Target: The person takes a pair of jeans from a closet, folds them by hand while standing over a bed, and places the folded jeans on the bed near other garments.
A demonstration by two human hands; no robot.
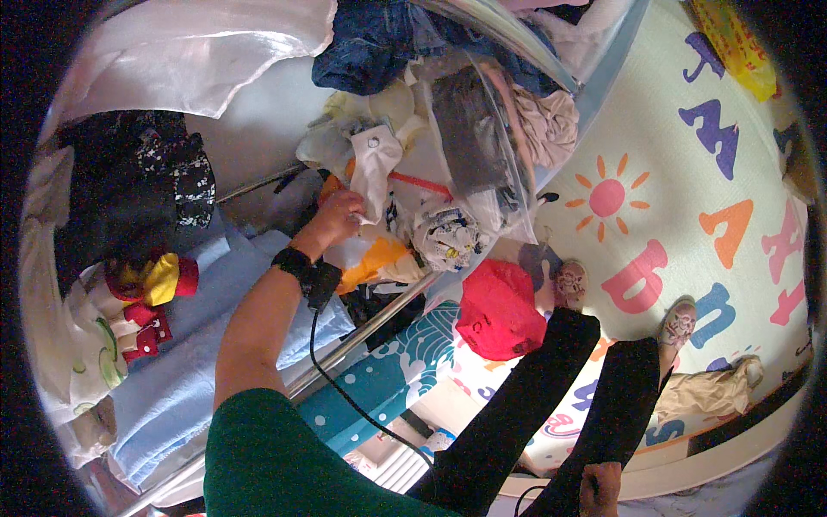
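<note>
My left hand [334, 220] pinches the lower end of a white sock [376, 152] with a small cat-face print near its top. The sock lies stretched over a heap of clothes. Just below that hand is an orange and white cloth [375, 262]. A white lace-like bundle [446, 236] lies right of the sock, beside a clear plastic bag [475, 136] with something dark inside. At the bottom edge, my right hand [601, 490] is near my dark trouser leg, partly cut off; its fingers cannot be made out.
A metal rail [362, 336] runs along the near side of the heap. Folded light-blue fabric [194, 362] lies at left, with dark denim [368, 48] at the top. A red bag [501, 310] stands by my feet on a letter-patterned mat [581, 232]. A cable [368, 410] hangs from my left wrist.
</note>
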